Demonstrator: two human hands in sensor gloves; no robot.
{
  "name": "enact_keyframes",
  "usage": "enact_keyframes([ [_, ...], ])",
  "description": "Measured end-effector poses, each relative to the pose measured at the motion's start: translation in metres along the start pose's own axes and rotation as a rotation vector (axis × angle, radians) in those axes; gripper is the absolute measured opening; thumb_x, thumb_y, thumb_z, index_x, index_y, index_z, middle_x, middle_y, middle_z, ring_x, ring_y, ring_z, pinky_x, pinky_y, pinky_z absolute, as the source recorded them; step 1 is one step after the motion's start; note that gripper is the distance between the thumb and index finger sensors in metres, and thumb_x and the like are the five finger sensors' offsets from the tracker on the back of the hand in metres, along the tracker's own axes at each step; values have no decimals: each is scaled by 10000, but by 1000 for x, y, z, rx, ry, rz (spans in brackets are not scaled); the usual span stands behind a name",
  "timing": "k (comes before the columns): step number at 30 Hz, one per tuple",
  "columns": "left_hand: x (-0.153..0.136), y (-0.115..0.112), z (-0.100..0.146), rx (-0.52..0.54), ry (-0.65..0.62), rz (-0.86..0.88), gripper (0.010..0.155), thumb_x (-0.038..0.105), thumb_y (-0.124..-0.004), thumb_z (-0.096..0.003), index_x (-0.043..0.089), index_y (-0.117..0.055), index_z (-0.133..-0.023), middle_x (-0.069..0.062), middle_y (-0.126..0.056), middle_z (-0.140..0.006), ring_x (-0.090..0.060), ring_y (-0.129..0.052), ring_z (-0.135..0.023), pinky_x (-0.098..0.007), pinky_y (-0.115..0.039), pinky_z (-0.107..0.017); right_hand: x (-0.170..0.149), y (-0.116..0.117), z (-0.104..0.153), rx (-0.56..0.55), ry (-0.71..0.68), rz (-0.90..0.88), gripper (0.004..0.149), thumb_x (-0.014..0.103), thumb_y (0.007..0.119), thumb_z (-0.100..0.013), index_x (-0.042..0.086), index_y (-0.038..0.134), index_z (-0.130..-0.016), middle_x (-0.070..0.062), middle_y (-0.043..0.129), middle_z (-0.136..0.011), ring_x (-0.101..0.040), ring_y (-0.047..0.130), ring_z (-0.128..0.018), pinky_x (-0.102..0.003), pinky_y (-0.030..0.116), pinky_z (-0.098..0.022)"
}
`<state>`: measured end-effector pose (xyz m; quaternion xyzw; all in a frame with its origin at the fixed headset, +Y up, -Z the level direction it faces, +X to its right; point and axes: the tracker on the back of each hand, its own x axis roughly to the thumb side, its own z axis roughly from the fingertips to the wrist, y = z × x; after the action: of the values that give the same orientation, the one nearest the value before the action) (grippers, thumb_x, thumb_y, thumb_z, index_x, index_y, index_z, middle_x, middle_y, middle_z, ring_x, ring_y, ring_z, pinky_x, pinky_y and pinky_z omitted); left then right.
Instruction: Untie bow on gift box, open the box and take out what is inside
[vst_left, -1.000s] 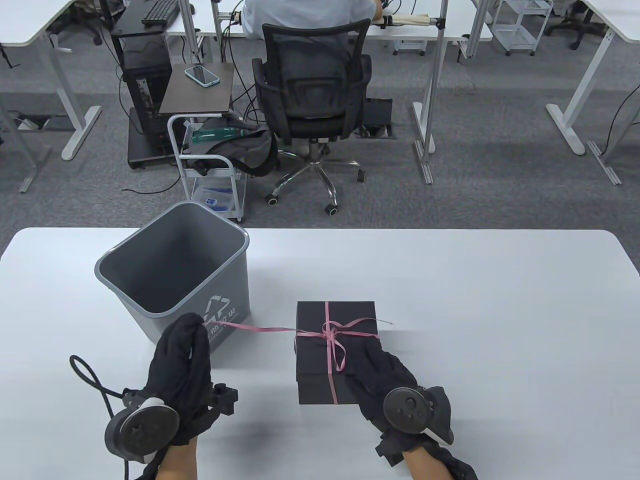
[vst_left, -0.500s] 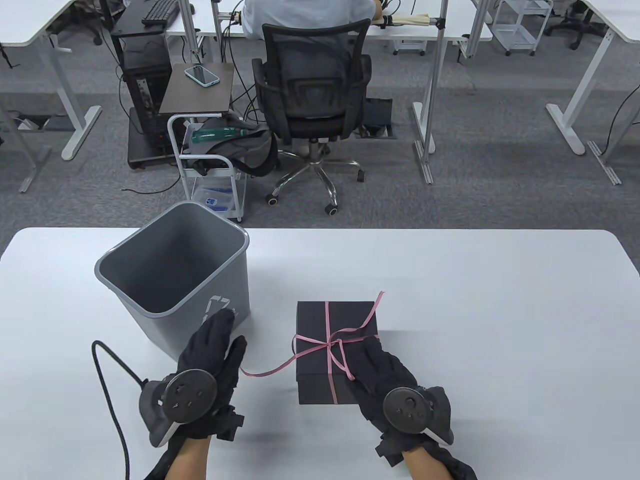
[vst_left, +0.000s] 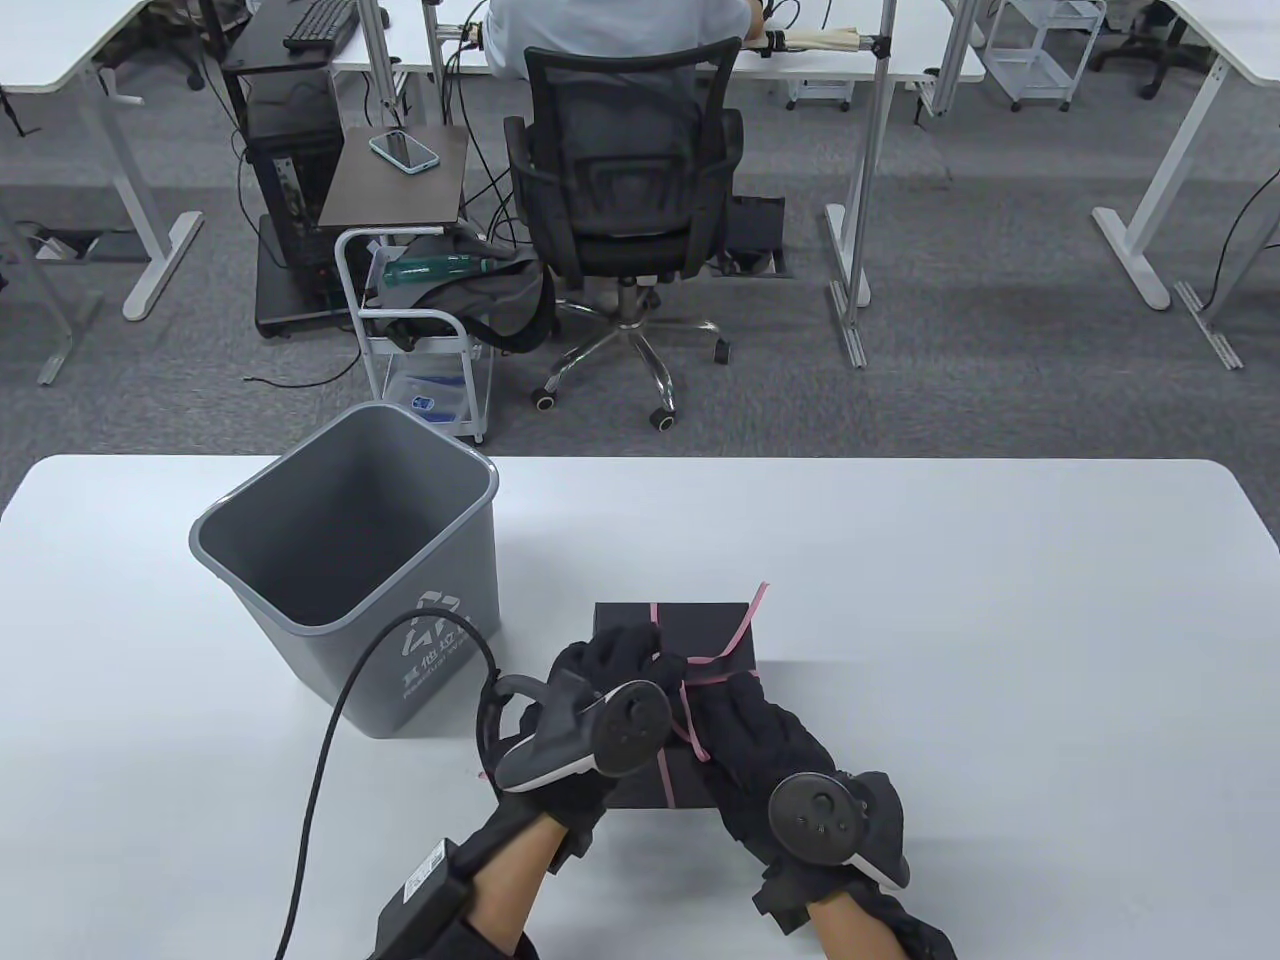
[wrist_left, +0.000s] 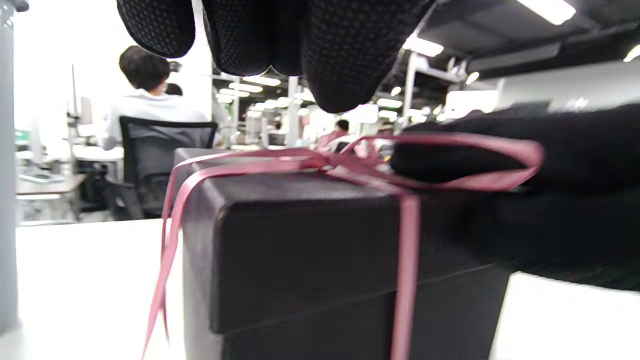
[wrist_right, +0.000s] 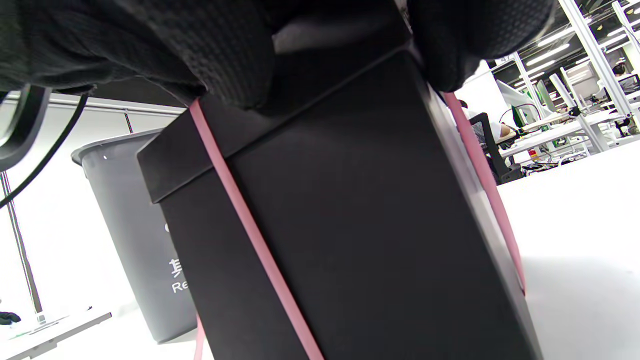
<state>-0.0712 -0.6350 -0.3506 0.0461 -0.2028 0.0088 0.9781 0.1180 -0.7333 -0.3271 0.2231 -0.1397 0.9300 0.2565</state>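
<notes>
Grey plastic makes up the bin (vst_left: 345, 560), which we see standing toward the left side of the white table (vst_left: 1000, 620), well back from the near edge. A black cable (vst_left: 330, 740) runs past the front of the bin to our left hand (vst_left: 600, 690). That hand reaches over the top of the black gift box (vst_left: 700, 625), with its fingers (wrist_left: 340, 55) bent down above the pink ribbon (vst_left: 712, 665); we cannot tell if they pinch the ribbon or only hang over it. The box sits near the middle of the table, close to the near edge and just to the right of the bin. The ribbon is wrapped around the box and crosses on the lid, and one loose end pokes out past the far right corner of the box. Our right hand (vst_left: 760, 745) lies on the near right part of the lid, with its fingers bent over the edge, holding the box.
</notes>
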Motion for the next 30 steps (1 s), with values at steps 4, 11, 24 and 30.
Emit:
enact_keyframes([
  [4, -7, -8, -13, 84, 96, 122, 607, 470, -742, -614, 227, -601, -1152, -140, -723, -1152, -387, -792, -989, -526, -719, -721, 1, 0, 0, 1, 0, 1, 639, 437, 775, -597, 183, 582, -1151, -143, 471, -1163, -516, 736, -856, -592, 638, -639],
  [11, -4, -15, -42, -98, 204, 156, 546, 418, -825, -591, 221, -727, -1090, -139, -698, -1170, -400, -754, -1012, -552, -693, -726, 0, 0, 0, 0, 4, -5, 639, 438, 776, -596, 187, 583, -1150, -139, 471, -1164, -515, 734, -857, -592, 636, -641],
  [24, -41, 29, 23, 292, 174, 120, 382, 328, -807, -603, 222, -805, -970, -106, -830, -1044, -356, -882, -891, -520, -760, -670, 0, 0, 0, 0, 2, -3, 638, 438, 775, -597, 187, 582, -1151, -140, 469, -1164, -514, 733, -858, -591, 635, -641],
  [30, -81, 50, 70, 404, 225, 127, 383, 331, -803, -610, 234, -797, -980, -111, -834, -1047, -356, -895, -877, -523, -767, -660, 0, 0, 0, 0, 2, 0, 640, 440, 774, -596, 189, 580, -1152, -137, 469, -1164, -512, 733, -859, -591, 635, -642],
])
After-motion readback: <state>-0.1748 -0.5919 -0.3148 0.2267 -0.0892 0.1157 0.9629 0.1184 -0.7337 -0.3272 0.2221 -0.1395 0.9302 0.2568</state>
